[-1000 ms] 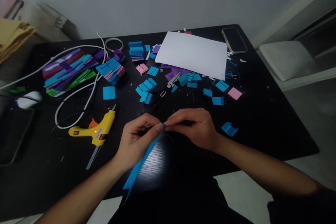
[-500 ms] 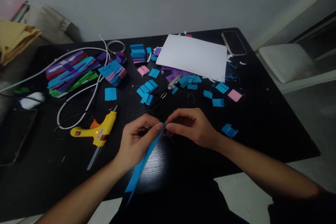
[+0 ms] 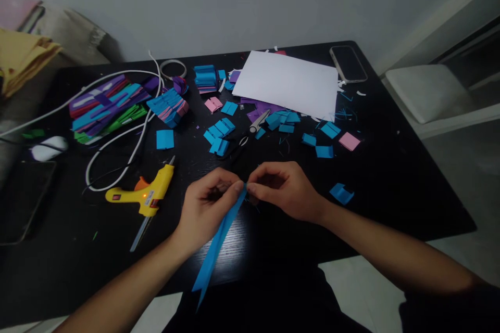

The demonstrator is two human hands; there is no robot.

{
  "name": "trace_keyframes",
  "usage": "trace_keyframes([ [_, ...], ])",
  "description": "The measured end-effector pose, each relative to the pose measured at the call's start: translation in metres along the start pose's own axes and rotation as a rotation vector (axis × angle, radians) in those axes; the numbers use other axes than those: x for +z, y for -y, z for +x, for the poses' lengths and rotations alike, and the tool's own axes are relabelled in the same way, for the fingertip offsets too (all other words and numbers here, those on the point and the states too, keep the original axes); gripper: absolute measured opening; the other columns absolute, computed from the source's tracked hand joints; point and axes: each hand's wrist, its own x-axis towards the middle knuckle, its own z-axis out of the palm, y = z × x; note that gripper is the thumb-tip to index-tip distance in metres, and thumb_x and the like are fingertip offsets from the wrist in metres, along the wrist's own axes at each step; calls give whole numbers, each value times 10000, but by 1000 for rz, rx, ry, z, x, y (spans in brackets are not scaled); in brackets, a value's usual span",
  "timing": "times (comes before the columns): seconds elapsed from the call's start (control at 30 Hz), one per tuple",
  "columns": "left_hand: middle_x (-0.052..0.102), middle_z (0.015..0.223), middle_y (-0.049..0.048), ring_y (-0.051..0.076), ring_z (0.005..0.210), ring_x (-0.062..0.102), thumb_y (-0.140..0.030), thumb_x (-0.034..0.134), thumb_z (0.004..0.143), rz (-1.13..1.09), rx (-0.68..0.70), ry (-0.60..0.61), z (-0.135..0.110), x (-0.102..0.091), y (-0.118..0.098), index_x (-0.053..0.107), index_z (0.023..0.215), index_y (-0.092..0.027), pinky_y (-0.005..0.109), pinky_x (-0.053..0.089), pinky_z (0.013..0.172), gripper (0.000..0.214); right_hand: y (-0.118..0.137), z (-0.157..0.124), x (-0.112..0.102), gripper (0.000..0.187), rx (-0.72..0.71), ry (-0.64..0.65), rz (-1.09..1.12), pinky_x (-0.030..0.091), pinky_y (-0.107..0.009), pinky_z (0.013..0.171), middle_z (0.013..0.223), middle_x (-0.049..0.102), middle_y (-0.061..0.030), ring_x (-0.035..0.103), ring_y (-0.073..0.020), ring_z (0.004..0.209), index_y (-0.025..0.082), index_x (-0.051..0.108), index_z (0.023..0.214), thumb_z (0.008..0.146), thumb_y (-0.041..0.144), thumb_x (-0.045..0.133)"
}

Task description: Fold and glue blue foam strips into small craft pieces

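Note:
A folded blue paper strip (image 3: 219, 237) is pinched at its upper end between the thumb and fingers of my left hand (image 3: 209, 200). Its two tails hang down toward the table's front edge. My right hand (image 3: 285, 190) pinches the same end from the other side, fingertips almost touching those of the left. The small piece between the fingertips is mostly hidden. Left of my hands lies a yellow glue gun (image 3: 144, 192) with its light on and a glue stick in it. Scissors (image 3: 250, 134) lie beyond my hands among folded blue paper pieces (image 3: 219, 130).
On the black table (image 3: 375, 166) lie a white sheet (image 3: 287, 83), a phone (image 3: 348, 64), a tape roll (image 3: 173, 68), bundled coloured strips (image 3: 109, 104) and a pink square (image 3: 349, 141). A white cable (image 3: 94, 158) loops at the left near a white mouse (image 3: 49, 149).
The strip's hanging tails have swung slightly to the right and lower. Both hands keep their pinch at almost the same spot.

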Motion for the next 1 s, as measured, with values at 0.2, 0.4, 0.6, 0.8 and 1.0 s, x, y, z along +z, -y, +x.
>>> trace_keyframes([
  [0.2,724,669,-4,121,608,685,-301,688,953,-138,-161,93,3,0,-5,702,879,-173,206,547,604,148,1,5,-5,191,-48,-97,18,581,-244,611,671,721,15,694,-125,608,174,740,809,789,315,867],
  [0.4,715,629,-2,119,567,686,-299,695,950,-97,-193,94,5,-3,-7,687,825,-162,197,535,562,186,5,8,-11,213,-36,-137,17,581,-256,642,682,720,10,692,-129,623,169,733,803,776,322,879],
  [0.6,732,675,0,102,604,664,-271,695,954,21,-60,91,3,-2,-2,716,841,-165,180,506,579,156,5,7,-5,258,38,-47,72,566,-248,659,758,736,3,688,-121,660,162,746,884,783,358,879],
  [0.8,744,698,-2,100,618,670,-283,690,959,57,-56,103,1,-1,0,724,872,-171,175,504,587,146,6,6,-2,221,40,-53,-25,533,-234,631,699,720,6,667,-117,632,152,756,831,792,334,875],
  [1.0,736,672,-2,107,604,681,-281,678,959,-12,-149,137,4,-4,-4,702,880,-162,191,535,608,145,14,9,-10,249,-15,-114,-39,557,-247,633,689,704,11,668,-121,624,164,751,824,808,390,856],
])
